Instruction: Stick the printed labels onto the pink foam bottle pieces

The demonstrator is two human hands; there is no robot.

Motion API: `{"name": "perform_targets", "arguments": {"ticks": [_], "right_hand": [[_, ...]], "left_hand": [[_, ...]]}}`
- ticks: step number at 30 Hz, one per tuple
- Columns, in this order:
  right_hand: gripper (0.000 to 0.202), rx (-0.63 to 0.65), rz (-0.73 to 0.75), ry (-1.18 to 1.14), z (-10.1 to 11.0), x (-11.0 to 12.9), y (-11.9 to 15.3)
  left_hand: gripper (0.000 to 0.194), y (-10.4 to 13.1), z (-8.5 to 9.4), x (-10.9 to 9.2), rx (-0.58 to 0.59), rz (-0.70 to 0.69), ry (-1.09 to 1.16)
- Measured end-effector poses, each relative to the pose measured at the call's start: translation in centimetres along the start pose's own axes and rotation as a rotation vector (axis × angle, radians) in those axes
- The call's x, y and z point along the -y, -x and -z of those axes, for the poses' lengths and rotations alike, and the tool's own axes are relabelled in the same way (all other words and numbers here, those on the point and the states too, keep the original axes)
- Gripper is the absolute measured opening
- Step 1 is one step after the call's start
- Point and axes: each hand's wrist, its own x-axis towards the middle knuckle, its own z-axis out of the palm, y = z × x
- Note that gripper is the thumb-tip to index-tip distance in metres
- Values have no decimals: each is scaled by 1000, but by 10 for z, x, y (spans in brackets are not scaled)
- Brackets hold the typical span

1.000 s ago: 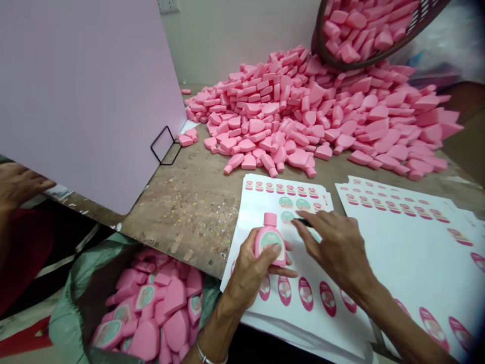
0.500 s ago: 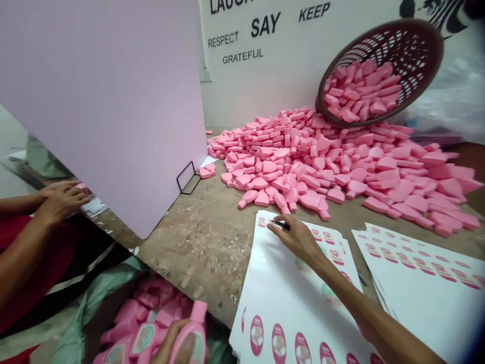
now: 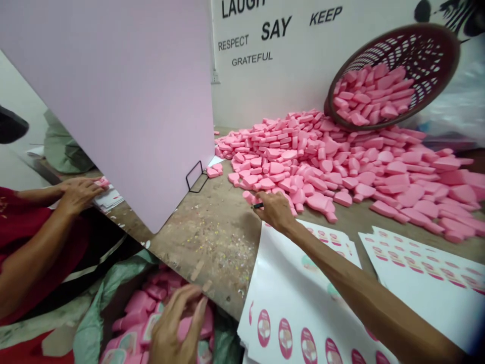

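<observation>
Two hands apart: right outstretched, pinching dark tool (at bottles); left spread open over bagged bottles.

A small packing workshop where bottles are labelled by hand: hundreds of pink plastic bottles spill from a tipped basket across the far side of a worn wooden table, with sticker sheets laid out near the front, a green sack of labelled bottles below left, and a co-worker's hand beyond a pink divider board.
</observation>
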Motion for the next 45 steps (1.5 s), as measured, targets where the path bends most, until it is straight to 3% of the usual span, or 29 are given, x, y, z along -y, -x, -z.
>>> {"name": "perform_targets", "arguments": {"ticks": [2,3,6,7,9,11,13,16,21,24,29,38,45], "right_hand": [[28,57,-26,-139,11,4,38],[30,118,-42,-258,15,6,60],[33,344,-147,-749,30,6,125],[32,355,-196,-817,34,2,143],[33,253,-302,-763,44,-16,171],[32,77,-407,-609,50,-41,186],[30,-39,-467,-471,50,-66,192],[26,-114,-411,-313,39,-88,190],[15,-155,-237,-55,23,-92,181],[14,-152,-191,6,23,-93,179],[16,-188,-199,39,33,-101,195],[11,-184,-160,132,37,-96,235],[9,-174,-153,166,38,-98,242]], "left_hand": [[38,-16,-29,-24,20,82,277],[49,-21,-46,-36,104,146,425],[51,-17,-90,-59,519,312,811],[46,-12,-100,-61,610,351,862],[39,-1,-112,-59,681,398,863],[36,4,-116,-58,668,400,800],[33,2,-117,-62,622,354,702],[32,-10,-129,-76,562,285,580],[32,-21,-169,-87,592,254,565],[28,-20,-183,-88,567,200,529],[23,-9,-189,-93,662,212,517],[34,7,-193,-86,839,200,577],[39,4,-192,-88,870,236,579]]}}
